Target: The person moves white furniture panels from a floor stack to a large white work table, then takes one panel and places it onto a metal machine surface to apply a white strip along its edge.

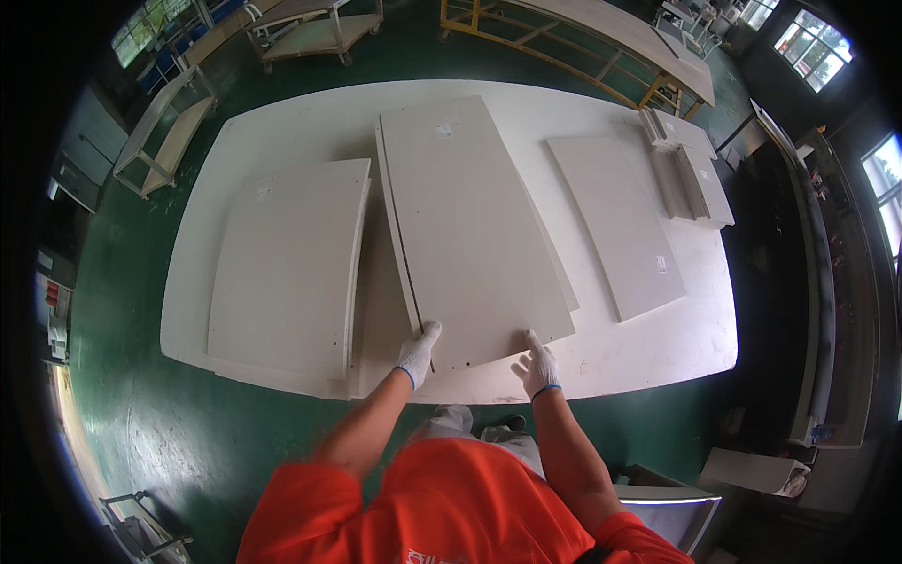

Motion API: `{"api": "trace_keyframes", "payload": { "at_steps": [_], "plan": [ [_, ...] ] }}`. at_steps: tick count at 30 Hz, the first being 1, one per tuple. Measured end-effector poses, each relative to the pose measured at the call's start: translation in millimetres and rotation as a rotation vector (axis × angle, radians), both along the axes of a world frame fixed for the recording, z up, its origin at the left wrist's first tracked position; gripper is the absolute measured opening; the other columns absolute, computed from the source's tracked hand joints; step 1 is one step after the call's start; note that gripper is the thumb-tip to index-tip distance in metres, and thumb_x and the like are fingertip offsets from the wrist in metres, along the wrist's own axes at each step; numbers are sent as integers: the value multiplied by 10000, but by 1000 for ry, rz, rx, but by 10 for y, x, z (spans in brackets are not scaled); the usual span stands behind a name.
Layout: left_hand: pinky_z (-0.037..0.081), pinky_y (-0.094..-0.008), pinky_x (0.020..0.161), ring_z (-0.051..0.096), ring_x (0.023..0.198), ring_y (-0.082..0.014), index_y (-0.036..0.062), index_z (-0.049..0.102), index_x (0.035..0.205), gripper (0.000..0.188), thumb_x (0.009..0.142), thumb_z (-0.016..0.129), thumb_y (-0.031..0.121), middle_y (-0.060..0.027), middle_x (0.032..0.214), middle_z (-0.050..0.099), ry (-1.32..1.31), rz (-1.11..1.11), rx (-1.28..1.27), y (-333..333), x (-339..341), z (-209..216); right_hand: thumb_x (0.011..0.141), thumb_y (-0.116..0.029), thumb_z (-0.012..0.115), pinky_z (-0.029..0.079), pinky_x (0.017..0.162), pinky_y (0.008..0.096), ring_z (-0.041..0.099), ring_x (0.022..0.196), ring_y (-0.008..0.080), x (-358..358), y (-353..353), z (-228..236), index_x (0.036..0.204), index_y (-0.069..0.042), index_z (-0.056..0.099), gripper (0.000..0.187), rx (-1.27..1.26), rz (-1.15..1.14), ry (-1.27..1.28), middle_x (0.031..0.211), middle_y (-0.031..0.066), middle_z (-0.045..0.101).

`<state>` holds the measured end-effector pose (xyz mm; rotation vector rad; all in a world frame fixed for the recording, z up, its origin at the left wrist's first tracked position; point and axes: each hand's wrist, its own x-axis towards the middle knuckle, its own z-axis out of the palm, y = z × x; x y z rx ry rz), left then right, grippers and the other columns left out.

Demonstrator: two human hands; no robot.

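A large pale panel (pixel 470 226) with a dark groove along its left edge lies slightly askew over other boards in the middle of the white table. My left hand (pixel 418 354), in a white knitted glove, grips its near left corner, thumb on top. At the near edge, farther right, my gloved right hand (pixel 538 367) holds the same panel, one digit over the top and the other fingers at the edge, partly hidden. To the left lies a stack of pale panels (pixel 287 268); to the right rests a single narrower panel (pixel 620 226).
Short pale boards (pixel 691 174) are piled at the table's far right corner. The white table (pixel 705 310) has rounded corners. Beyond it stand a long yellow-framed bench (pixel 601 42) and a trolley (pixel 319 38). A low shelf (pixel 169 132) is at left, with dark equipment (pixel 808 282) at right.
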<state>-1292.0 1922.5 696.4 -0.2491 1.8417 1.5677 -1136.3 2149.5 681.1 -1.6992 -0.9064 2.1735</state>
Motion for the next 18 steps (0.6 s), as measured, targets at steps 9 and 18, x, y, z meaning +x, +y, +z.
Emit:
{"api": "trace_keyframes", "payload": {
  "at_steps": [9,18],
  "plan": [
    [593,-419,882,661,1122,-197,220,611,1406,617,935,715,604,-35,1320,663,-543,-436,51,88,1591,70,1032,-239,592,464,1130,453,612,1262,299,1504,-230,45,1363,-9,587,403,-26,-378,529,1352,115,659],
    [475,-489,1081,588,1287,-408,-55,501,1439,814,890,789,474,-260,1372,600,673,-169,-559,206,883,-60,1020,-287,619,490,1076,420,636,1209,259,4220,-753,-36,1296,-10,637,391,89,-551,309,1288,82,692]
  ]
}}
